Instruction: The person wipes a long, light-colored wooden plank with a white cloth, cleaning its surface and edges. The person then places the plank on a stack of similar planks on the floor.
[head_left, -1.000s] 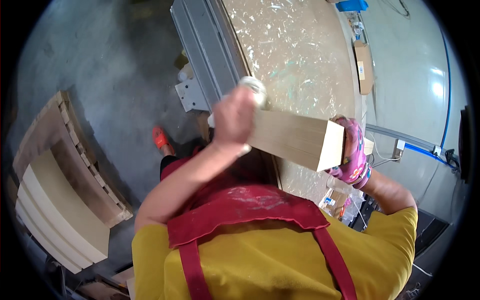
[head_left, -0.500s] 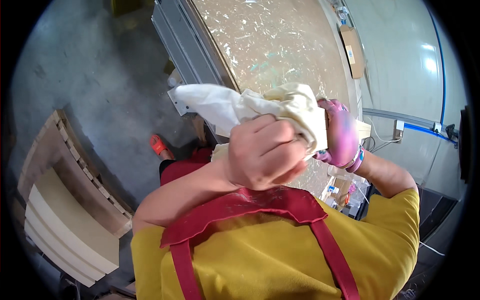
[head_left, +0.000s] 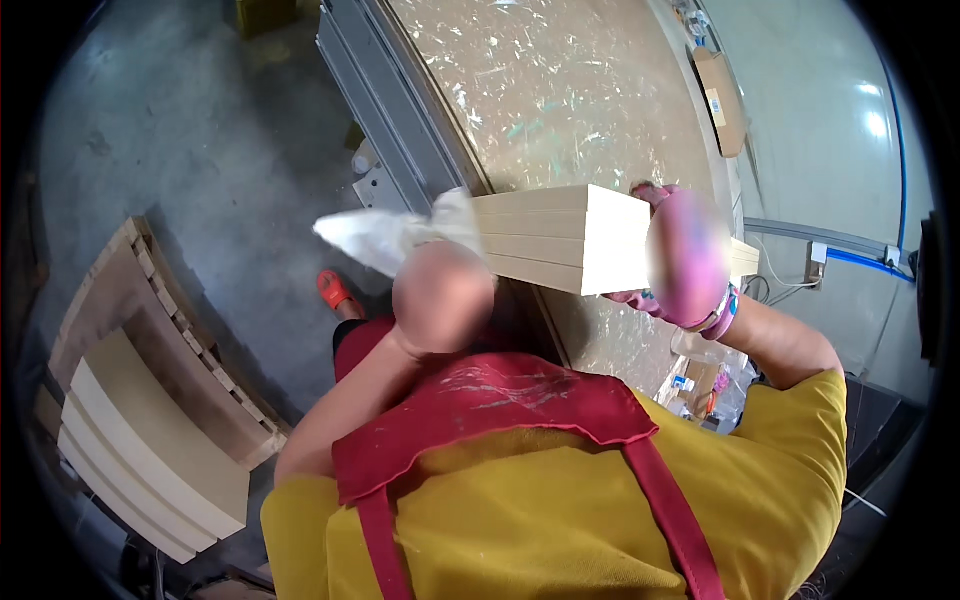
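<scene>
A bundle of pale, flat boards (head_left: 550, 240) extends across the near part of the workbench, its cream end face turned toward me. My right hand (head_left: 690, 262), in a pink patterned glove, closes round the bundle near that end; the fingers are partly hidden and blurred. A white cloth (head_left: 385, 238) is bunched in my bare left hand (head_left: 443, 298), which is closed and smeared by motion. The cloth touches the left part of the boards, and its loose end trails to the left.
The scuffed workbench (head_left: 560, 90) has a grey metal side (head_left: 385, 100). A flat brown carton (head_left: 720, 100) lies by the wall. On the floor at left, thick cream boards (head_left: 165, 430) rest by a wooden pallet (head_left: 180, 330). Small packages (head_left: 705, 385) sit at right.
My left hand has moved left along the boards with the cloth, uncovering their end and side. My right hand keeps its hold, slightly further right.
</scene>
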